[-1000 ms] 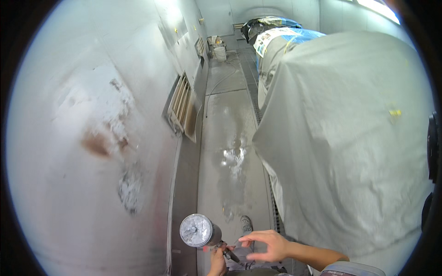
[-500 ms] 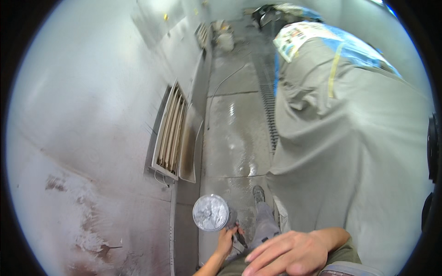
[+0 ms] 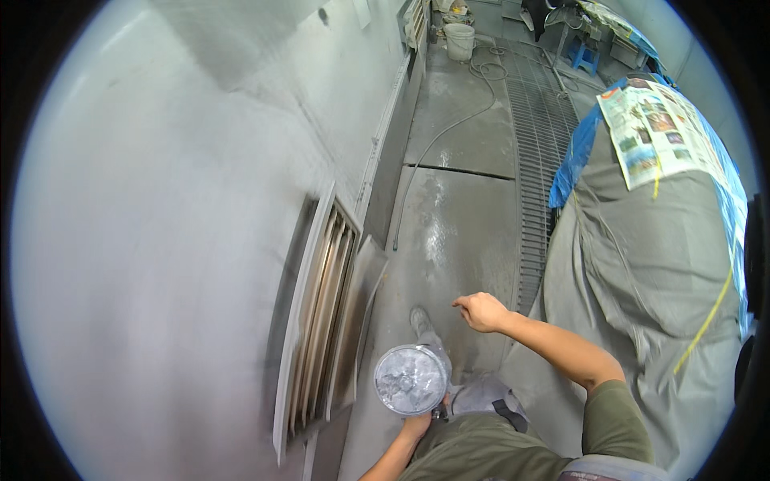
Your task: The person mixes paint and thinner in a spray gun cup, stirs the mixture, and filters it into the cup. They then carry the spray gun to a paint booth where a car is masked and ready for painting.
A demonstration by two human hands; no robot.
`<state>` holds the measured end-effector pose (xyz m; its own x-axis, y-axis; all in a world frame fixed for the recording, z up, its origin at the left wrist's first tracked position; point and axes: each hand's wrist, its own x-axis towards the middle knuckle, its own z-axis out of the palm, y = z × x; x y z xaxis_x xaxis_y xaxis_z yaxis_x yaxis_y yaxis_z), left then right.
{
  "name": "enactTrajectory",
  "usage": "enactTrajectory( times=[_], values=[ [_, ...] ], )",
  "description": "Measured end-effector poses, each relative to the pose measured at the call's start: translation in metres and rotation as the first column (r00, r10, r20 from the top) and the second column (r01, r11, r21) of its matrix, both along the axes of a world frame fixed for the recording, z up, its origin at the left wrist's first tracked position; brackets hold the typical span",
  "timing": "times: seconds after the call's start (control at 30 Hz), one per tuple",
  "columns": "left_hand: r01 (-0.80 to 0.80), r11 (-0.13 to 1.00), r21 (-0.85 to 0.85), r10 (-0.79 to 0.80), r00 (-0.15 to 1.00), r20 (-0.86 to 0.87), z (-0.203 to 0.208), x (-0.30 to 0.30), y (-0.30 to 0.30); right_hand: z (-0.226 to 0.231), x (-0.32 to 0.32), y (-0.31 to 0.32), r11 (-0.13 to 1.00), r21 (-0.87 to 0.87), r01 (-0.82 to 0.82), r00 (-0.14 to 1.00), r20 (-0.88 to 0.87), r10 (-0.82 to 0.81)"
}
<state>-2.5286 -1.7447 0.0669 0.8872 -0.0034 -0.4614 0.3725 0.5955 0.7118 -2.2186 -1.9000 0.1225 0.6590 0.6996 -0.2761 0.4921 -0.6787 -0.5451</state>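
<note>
Low in the middle, a paint spray gun's round cup (image 3: 411,380) shows its top, a clear lid smeared with silvery grey. My left hand (image 3: 416,426) is closed around the gun just below the cup, and the cup hides most of the gun's body. Ahead and to the right, my right hand (image 3: 481,312) hangs in the air over the wet floor. Its index finger sticks out while the others curl loosely, with nothing in them. Beside it on the right lies the grey cloth cover (image 3: 642,240) over a large bulky form.
Along the left wall juts a louvred vent (image 3: 321,313) with its panel (image 3: 359,317) swung out. A thin hose (image 3: 449,132) trails over the floor to a white bucket (image 3: 459,42). A floor grating (image 3: 539,112) runs beside the cover. Printed paper (image 3: 658,132) and blue plastic (image 3: 571,172) top it.
My right hand has swung forward from near my body, its fingers now more curled. The view has shifted forward, bringing the bucket and grating into clearer sight. The spray gun stays in my left hand.
</note>
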Motion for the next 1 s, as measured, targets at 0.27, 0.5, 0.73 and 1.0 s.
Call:
enactTrajectory(
  times=[0.27,0.5,0.73,1.0],
  values=[
    [0.249,0.968,-0.026,-0.249,0.952,-0.176,-0.067,0.228,0.055,-0.252,0.195,0.066,0.932,-0.333,-0.143,0.959,-0.279,0.047],
    [-0.204,0.931,-0.302,-0.109,0.634,-0.765,-0.132,0.238,0.028,-0.507,0.325,0.176,0.775,-0.421,-0.471,0.881,-0.271,0.388],
    [-0.577,0.807,-0.125,0.048,0.275,-0.96,-0.153,0.268,-0.001,-0.69,0.396,0.309,0.857,-0.212,-0.469,0.821,0.254,0.512],
    [-0.641,0.768,-0.011,0.086,0.121,-0.989,-0.135,0.311,-0.004,-0.707,0.424,0.324,0.598,-0.457,-0.658,0.579,0.2,0.79]
  ],
)
